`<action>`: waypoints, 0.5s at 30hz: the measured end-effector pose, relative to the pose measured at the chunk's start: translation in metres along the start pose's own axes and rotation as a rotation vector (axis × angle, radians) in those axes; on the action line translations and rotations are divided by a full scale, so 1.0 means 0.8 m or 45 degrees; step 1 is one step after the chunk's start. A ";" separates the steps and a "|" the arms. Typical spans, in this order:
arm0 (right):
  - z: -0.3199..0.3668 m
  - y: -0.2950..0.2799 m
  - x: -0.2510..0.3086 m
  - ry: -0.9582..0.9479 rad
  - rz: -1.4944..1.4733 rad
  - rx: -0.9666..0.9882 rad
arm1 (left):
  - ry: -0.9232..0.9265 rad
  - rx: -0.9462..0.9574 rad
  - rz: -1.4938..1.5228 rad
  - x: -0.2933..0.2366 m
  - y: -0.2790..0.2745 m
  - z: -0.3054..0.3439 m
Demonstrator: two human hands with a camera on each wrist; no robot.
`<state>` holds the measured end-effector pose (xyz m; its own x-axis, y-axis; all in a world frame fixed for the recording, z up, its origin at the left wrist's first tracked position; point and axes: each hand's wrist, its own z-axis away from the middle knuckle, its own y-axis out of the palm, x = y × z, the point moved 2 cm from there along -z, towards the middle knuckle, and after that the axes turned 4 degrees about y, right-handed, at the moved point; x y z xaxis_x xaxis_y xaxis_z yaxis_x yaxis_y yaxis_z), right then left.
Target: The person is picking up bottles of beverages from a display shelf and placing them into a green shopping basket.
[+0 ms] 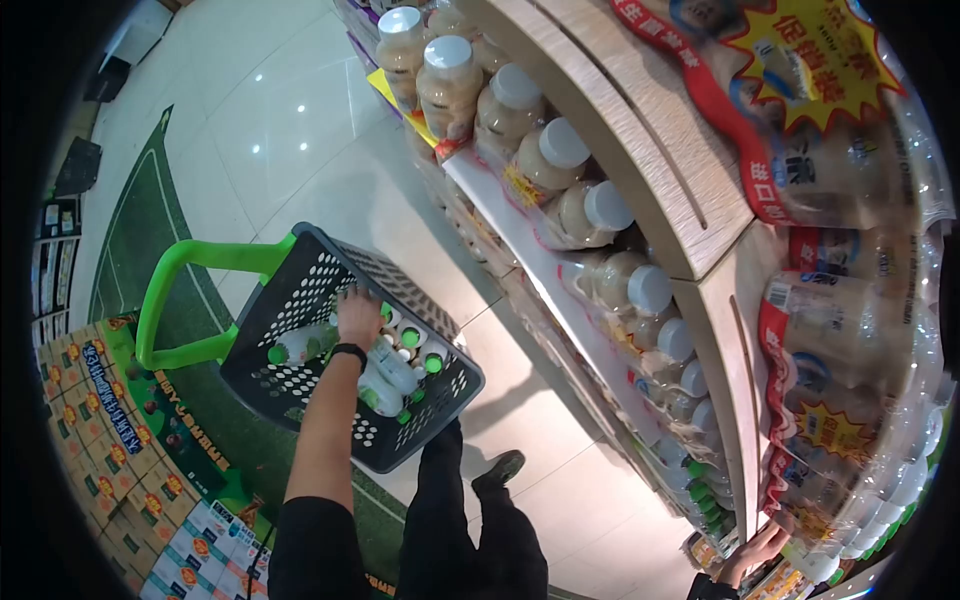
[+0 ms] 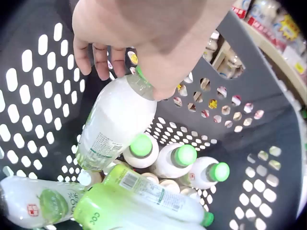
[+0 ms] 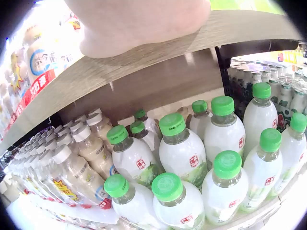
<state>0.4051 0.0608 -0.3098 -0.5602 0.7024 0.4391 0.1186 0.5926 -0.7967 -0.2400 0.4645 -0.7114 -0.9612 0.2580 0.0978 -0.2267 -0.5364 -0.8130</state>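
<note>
Reaching into the dark shopping basket (image 1: 345, 262), the left hand (image 1: 360, 318) is near its far side in the head view. In the left wrist view the left hand (image 2: 139, 28) holds a white bottle (image 2: 117, 117) by its green-capped neck, the bottle tilted above others. Green-capped bottles (image 2: 177, 158) stand and lie in the basket below it. The right hand (image 1: 765, 548) is at the shelf edge at lower right; its fingers' grip is unclear. The right wrist view shows only part of that hand (image 3: 139, 24), over a shelf board (image 3: 211, 36), with green-capped bottles (image 3: 182, 148) beneath.
Shelves of white-capped bottles (image 1: 565, 145) curve along the right side. Wrapped multipacks (image 1: 850, 180) sit on the upper board. Stacked cartons (image 1: 110, 450) stand at lower left beside a green floor strip (image 1: 150, 220). The basket's green handle (image 1: 160, 300) points left.
</note>
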 end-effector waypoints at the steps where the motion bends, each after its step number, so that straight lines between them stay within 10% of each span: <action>1: 0.008 0.007 0.027 0.059 0.039 -0.012 | 0.116 -0.203 -0.034 0.005 0.008 0.006; 6: 0.001 0.010 -0.007 -0.109 -0.147 0.007 | 0.535 -0.386 -0.077 0.053 0.082 0.055; 15: 0.007 0.027 0.002 0.037 -0.384 -0.063 | 0.456 -0.378 0.239 0.109 -0.039 0.189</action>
<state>0.4025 0.0724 -0.3284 -0.5523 0.5025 0.6652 -0.0093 0.7941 -0.6077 -0.3407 0.3824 -0.5905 -0.8547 0.4670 -0.2267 0.0494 -0.3614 -0.9311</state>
